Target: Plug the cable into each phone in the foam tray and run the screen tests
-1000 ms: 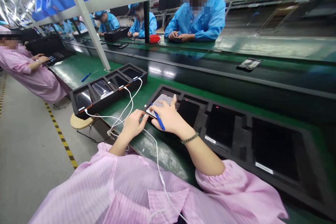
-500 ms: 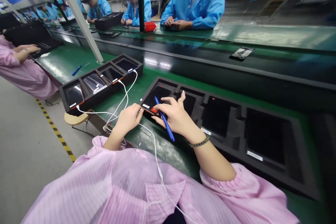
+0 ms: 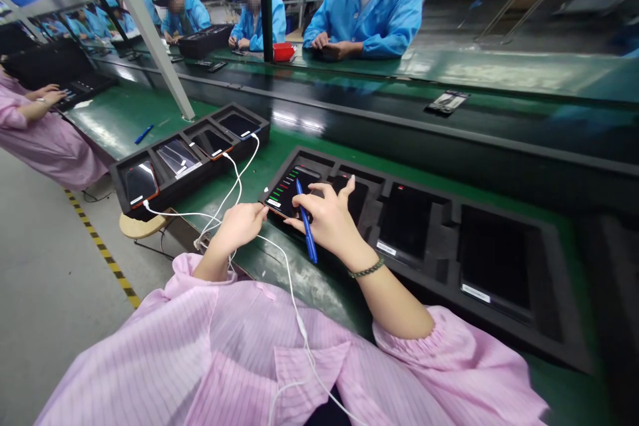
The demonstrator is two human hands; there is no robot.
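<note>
My left hand (image 3: pixel 242 223) is closed at the near left corner of a phone (image 3: pixel 282 193), pinching the end of a white charging cable (image 3: pixel 287 266) that trails down across my lap; its plug is mostly hidden by the fingers. The phone lies in the leftmost slot of a black foam tray (image 3: pixel 344 226), its screen lit with rows of green, red and white text. Over that screen is my right hand (image 3: pixel 329 216), gripping a blue pen (image 3: pixel 308 233) slantwise between its fingers, thumb by the phone's lower edge and little finger raised.
More dark-screened phones lie along the tray, including a large one (image 3: pixel 494 259) at right. A second foam tray (image 3: pixel 172 190) at left holds several phones, some with white cables. Another blue pen (image 3: pixel 144 134) lies behind it. A metal post (image 3: pixel 150 33) rises nearby. Co-workers sit across the bench.
The phone's screen has gone from mostly dark with a red patch to rows of coloured text. My right hand keeps the pen, now slightly more upright; my left hand stays at the phone's corner.
</note>
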